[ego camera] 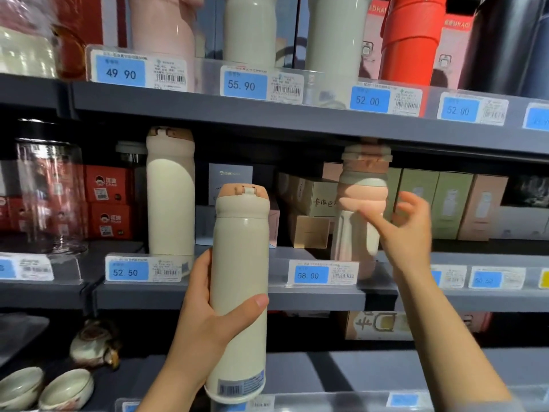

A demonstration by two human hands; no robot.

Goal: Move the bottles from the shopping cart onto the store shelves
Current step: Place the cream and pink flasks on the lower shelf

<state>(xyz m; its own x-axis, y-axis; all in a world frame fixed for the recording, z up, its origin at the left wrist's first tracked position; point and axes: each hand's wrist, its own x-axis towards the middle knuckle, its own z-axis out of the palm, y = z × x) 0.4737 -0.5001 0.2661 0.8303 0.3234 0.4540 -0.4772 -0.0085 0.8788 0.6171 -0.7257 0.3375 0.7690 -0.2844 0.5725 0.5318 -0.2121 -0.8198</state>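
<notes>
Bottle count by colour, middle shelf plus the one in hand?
Cream: 2, one in the left hand, bottle, and one on the shelf.
Pink, blurred, by the right hand: 1.
Total: 3.

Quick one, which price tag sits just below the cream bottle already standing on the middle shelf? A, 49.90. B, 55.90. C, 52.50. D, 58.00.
C: the 52.50 tag sits on the shelf edge directly under the standing cream bottle, left of the bottle held in the left hand.
</notes>
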